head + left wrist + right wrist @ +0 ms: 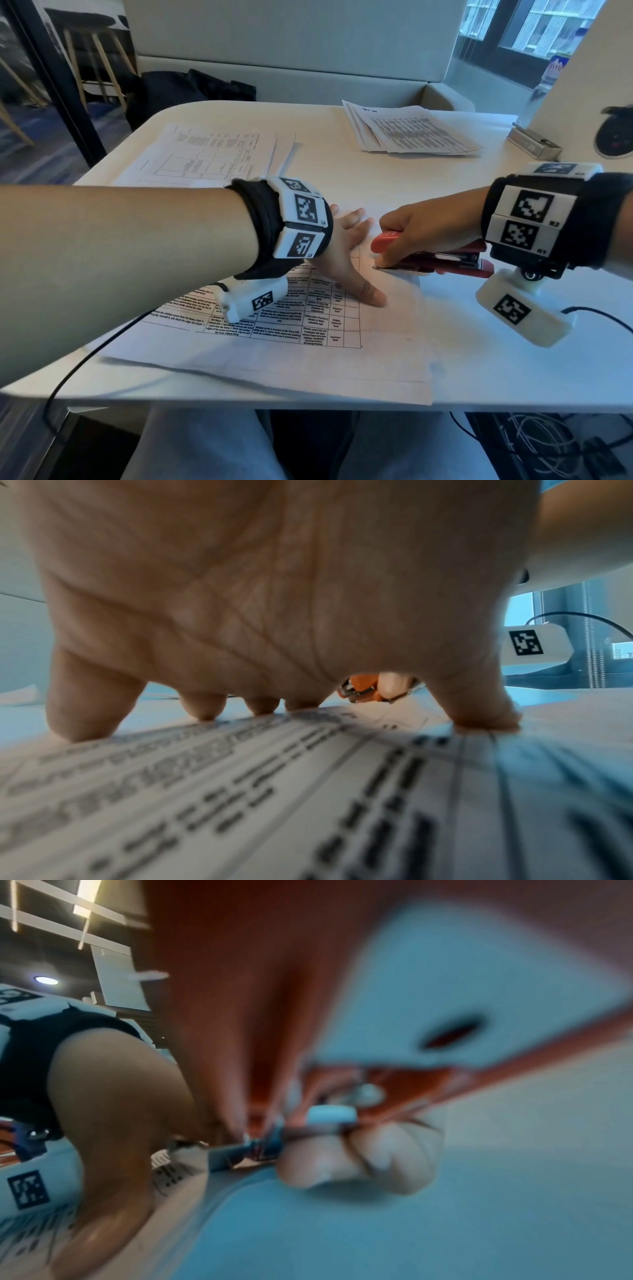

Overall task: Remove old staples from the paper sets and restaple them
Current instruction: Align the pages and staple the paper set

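A printed paper set (308,329) with tables lies on the white table (513,359) in front of me. My left hand (349,253) presses it flat with spread, straight fingers (82,718); the thumb (371,294) points right. My right hand (421,233) grips a red stapler (445,258), whose front end sits over the sheet's upper right corner, just right of the left hand. In the left wrist view the stapler's nose (363,689) shows between fingers. The right wrist view is blurred: curled fingers (356,1158) wrap under the red stapler (257,988).
Another paper set (205,157) lies at the back left and a stack of sets (411,132) at the back right. A small metal box (534,142) sits at the far right edge. Cables hang off the table's front and right side.
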Available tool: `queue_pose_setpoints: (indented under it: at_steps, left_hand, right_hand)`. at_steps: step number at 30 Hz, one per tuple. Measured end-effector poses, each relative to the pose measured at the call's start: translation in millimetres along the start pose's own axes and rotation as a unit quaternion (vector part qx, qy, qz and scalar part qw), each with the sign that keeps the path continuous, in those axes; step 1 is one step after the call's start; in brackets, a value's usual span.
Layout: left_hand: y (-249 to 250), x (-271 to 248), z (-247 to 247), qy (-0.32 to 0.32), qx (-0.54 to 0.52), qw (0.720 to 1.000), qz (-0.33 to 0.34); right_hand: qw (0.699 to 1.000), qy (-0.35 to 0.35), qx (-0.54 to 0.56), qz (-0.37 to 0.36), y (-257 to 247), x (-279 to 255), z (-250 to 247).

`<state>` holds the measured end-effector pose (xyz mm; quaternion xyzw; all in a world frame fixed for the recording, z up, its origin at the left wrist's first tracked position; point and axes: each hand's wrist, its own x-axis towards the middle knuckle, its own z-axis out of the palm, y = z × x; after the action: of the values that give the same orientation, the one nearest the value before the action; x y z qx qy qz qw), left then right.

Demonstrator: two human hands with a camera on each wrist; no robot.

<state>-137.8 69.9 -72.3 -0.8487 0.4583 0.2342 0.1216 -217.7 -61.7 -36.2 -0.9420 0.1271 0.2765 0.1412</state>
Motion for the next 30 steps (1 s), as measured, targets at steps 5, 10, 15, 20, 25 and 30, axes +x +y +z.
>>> queue_pose_setpoints:
  at_steps: [5,10,15,20,25,30]
  left_hand:
    - [-0.1,-0.7,-0.1,0.000,-0.001,1.000,0.005]
    - [1.8,-3.1,-1.5,-0.001,0.006,1.000,0.004]
    - [1.5,-6.4,-7.1,-0.018,0.006,1.000,0.003]
    - [2.0,-11.0,-14.7,-0.025,0.028,0.999,0.005]
    - [3.2,-11.9,-14.8,-0.028,0.025,0.999,0.001]
    - [6.6,-13.6,-14.7,-0.024,0.042,0.999,-0.009]
  right_hand:
    - [1.000,0.005,-0.011,0.000,1.9,-0.5,-2.3]
    - [1.000,0.014,0.017,-0.008,7.6,-0.3,-1.2]
    - [0.999,0.035,-0.021,-0.023,10.5,-4.3,0.4]
    - [0.989,0.092,-0.114,-0.036,11.9,-7.2,1.7]
    - [0.976,0.131,-0.163,-0.061,14.7,-12.5,-0.6]
    - [0.966,0.147,-0.194,-0.083,19.9,-8.7,6.2]
